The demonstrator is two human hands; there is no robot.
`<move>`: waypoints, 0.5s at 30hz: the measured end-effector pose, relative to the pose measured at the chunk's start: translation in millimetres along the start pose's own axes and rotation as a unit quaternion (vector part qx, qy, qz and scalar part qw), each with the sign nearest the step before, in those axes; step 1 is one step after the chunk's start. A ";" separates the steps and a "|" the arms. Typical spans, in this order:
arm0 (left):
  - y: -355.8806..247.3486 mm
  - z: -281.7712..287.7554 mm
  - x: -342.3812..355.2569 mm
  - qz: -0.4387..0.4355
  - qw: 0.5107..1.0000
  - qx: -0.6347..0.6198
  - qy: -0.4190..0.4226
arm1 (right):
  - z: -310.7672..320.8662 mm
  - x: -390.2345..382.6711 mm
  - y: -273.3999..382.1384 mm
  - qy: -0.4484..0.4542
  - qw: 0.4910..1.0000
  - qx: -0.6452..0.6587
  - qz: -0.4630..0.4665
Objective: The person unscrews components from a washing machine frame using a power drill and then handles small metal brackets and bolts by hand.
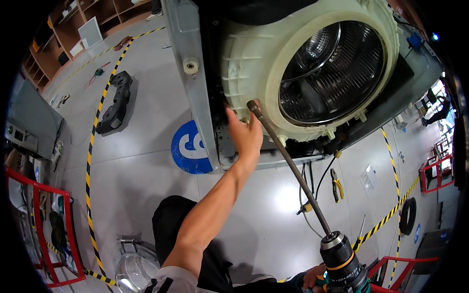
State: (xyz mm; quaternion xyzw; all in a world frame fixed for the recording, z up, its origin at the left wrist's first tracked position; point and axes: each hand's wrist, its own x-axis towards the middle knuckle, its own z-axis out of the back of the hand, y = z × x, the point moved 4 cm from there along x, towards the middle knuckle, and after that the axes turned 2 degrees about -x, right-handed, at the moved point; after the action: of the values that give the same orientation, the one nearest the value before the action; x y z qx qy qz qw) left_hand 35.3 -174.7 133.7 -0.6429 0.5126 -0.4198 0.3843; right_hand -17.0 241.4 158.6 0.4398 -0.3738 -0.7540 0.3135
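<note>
My left hand (243, 134) reaches to the lower left of a cream washer tub (267, 58), thumb and forefinger apart, fingertips partly hidden beside it. My right hand (315, 276), low at the bottom edge, is closed on a black and teal power drill (342, 259). The drill carries a long steel extension bar (294, 167), whose socket end (253, 105) lies over the tub's lower left, near my left thumb. The tub has a steel drum (332, 73) inside and sits in an open grey metal cabinet (181, 44).
On the grey floor lie a black curved part (113, 105), pliers (337, 185), a screwdriver (360, 234), a glass door (134, 271) and a black rubber ring (407, 217). Red racks (36, 219) stand at both sides. Another person (439, 110) is at the far right.
</note>
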 end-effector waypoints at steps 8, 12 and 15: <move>-7.2 0.4 1.6 0.011 0.999 0.043 0.017 | -39.5 -0.4 2.3 0.062 0.998 -0.025 -0.009; 6.3 1.9 2.7 0.035 0.999 0.008 0.013 | -57.8 6.4 4.7 0.087 0.996 -0.028 0.007; 1.2 3.5 6.1 0.017 1.000 0.000 0.017 | -73.7 22.0 8.8 0.099 0.995 -0.013 0.030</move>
State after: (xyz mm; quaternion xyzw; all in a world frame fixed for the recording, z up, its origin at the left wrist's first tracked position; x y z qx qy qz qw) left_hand 38.9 -180.7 132.3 -0.6266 0.5299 -0.4242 0.3829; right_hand 41.2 197.9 131.9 0.4966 -0.3446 -0.7019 0.3768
